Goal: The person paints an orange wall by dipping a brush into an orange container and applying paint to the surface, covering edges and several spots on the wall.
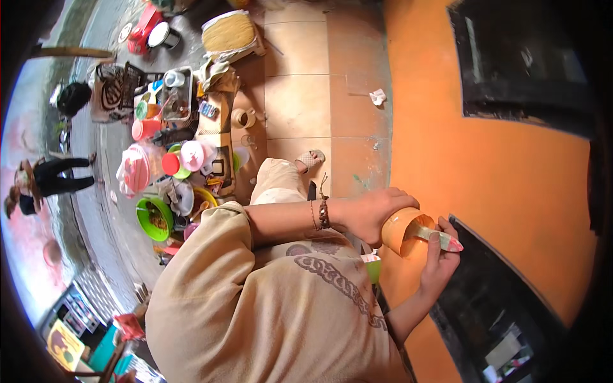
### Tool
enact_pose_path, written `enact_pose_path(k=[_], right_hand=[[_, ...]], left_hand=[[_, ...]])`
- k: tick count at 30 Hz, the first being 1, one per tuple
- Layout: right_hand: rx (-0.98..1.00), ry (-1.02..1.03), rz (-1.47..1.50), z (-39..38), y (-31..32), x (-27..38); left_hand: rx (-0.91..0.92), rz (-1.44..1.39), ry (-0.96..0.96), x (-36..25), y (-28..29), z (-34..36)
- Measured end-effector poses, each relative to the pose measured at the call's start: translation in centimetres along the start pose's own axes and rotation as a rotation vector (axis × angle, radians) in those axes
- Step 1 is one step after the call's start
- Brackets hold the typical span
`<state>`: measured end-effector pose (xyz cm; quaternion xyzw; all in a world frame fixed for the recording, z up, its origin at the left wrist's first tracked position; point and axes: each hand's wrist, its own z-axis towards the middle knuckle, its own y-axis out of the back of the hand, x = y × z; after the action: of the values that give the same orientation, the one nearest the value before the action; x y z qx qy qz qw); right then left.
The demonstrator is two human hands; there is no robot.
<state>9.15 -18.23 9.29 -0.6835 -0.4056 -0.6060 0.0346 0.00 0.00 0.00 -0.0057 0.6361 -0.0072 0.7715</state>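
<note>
My left hand [372, 214], with a braided bracelet at its wrist, is closed around a small orange cup [394, 231]. The cup is tilted, and its mouth faces my other hand. In my right hand [438, 262] is a paintbrush [419, 231], pinched between thumb and fingers near its pink-red handle end. The brush's other end reaches into the cup, so its bristles are hidden. Both hands are held close together in front of the orange wall [428, 115].
Dark framed panels [523, 64] sit in the wall. On the left, a cluttered table holds a green basin [154, 219], pink lids [192, 155] and a clear bin [177, 94]. A cushioned stool [228, 34] stands farther off on the tiled floor [297, 105]. Another person [57, 177] is at far left.
</note>
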Motion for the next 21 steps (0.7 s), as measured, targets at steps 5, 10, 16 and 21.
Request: enact_pose_path(k=[5, 10, 16, 21], right_hand=[[-0.004, 0.056, -0.082, 2.9, -6.0, 3.8], [0.072, 0.048, -0.134, 2.6, -7.1, 4.4], [0.127, 0.073, -0.167, 1.0, -7.5, 3.9], [0.153, 0.121, -0.191, -1.9, -7.1, 2.5]], left_hand=[[-0.129, 0.054, 0.012, 0.4, 5.5, -2.8], [-0.233, 0.028, -0.008, 0.8, 5.3, -5.2], [-0.312, 0.042, -0.029, 1.0, 3.4, -7.7], [-0.375, 0.071, -0.053, 0.9, 0.2, -10.2]])
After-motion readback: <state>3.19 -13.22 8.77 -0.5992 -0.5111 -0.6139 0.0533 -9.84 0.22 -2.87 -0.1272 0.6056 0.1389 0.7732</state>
